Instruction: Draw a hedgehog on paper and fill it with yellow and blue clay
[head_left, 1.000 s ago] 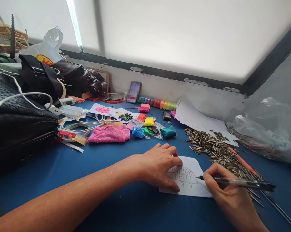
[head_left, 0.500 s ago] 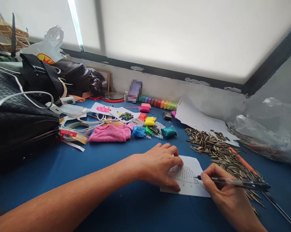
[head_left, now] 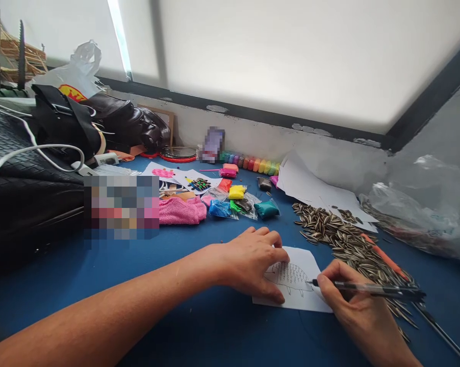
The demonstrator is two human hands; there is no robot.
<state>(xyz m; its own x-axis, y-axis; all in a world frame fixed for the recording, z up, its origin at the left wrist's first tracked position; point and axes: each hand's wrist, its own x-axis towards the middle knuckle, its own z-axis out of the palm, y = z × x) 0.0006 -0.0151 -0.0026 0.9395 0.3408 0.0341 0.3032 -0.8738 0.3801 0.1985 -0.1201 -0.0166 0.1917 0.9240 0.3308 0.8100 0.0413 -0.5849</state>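
Fingers of the left hand (head_left: pixel 249 265) rest spread and open over the left part of a white paper (head_left: pixel 308 304) on the blue bench (head_left: pixel 199 326), lower centre of the frame. The paper bears a rounded outline drawing (head_left: pixel 293 278). At lower right, the right hand (head_left: pixel 358 308) grips a black pen (head_left: pixel 367 288), tip at the drawing's right edge. Striped seeds (head_left: pixel 325 224) lie heaped just beyond; a clear plastic bag (head_left: pixel 417 216) sits far right.
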